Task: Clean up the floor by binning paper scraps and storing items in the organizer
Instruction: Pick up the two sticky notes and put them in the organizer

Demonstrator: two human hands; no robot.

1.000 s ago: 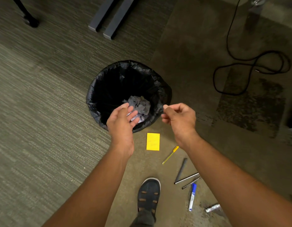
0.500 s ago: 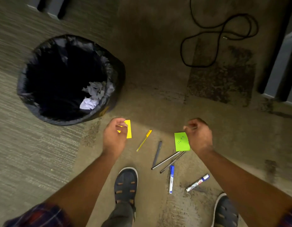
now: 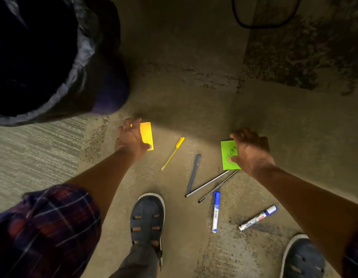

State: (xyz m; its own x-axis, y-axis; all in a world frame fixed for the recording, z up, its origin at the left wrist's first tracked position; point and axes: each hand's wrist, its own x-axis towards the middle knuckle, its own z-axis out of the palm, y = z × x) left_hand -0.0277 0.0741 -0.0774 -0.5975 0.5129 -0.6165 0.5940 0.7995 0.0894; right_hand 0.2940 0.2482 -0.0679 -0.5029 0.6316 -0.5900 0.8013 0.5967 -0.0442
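Both hands have dropped to the floor since the earlier frame, left hand (image 3: 132,137) pinching the yellow note (image 3: 147,135) near the bin (image 3: 81,57), right hand (image 3: 251,152) pinching the green note (image 3: 228,155) right of the pens (image 3: 193,174); pickup step, next lift both.

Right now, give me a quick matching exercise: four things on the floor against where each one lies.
Things:
1. yellow sticky note
2. green sticky note
3. slim yellow pen
4. black-lined waste bin

Places:
A. upper left of view
B. under the right hand
C. between the two notes
D. under the left hand

Pairs: 1-D, 2-B, 3-C, 4-A
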